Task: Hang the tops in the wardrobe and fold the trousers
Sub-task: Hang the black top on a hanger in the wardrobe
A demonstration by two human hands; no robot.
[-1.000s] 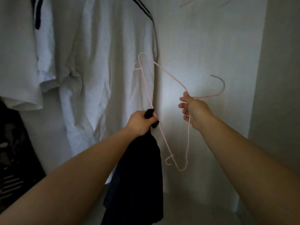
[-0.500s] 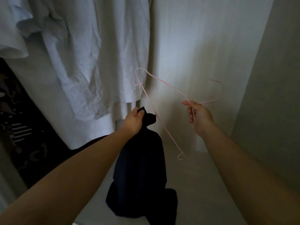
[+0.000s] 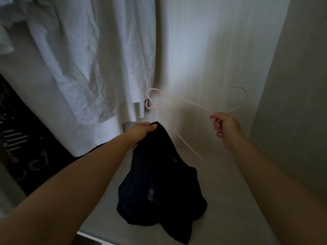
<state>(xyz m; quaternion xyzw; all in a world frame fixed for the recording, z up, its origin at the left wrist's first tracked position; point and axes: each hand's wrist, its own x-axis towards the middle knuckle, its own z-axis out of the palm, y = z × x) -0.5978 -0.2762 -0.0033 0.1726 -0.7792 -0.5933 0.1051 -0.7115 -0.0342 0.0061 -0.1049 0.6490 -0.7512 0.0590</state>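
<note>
Dark top (image 3: pixel 159 183), navy or black, hangs from the left hand (image 3: pixel 141 133). Its lower half is slumped in a heap on the wardrobe floor (image 3: pixel 230 200), the pale base panel. It reads as a top, not trousers, but dim light makes that a guess. The neck opening can't be made out because the fabric is bunched. Pink wire hanger (image 3: pixel 185 101) is just right of the top and above it, tilted, not inside the garment. Its hook points right toward the side wall (image 3: pixel 292 85). Its far shoulder end, with the small notch, sits right by the hem of the hanging white shirts (image 3: pixel 88 68); whether they touch can't be told.

Risks:
- The notched end could snag the white hem if the hanger swings left.
- The top is gripped as a wad, so the hanger may go into a sleeve or a fold instead of the neck.
- The thin wire could twist in the pinch once the cloth's weight comes on.
- The heap on the floor may drag and pull the fabric out of the grip.
- Low light makes the dark cloth hard to read.

Left-hand fingers (image 3: pixel 153 126) are closed around the bunched top edge of the garment, thumb on top. The right hand (image 3: pixel 226 126) has its fingers curled tight and pinches the hanger at the neck, where the hook meets the shoulders. It touches nothing else. A dark patterned garment (image 3: pixel 17 138) hangs at far left.
</note>
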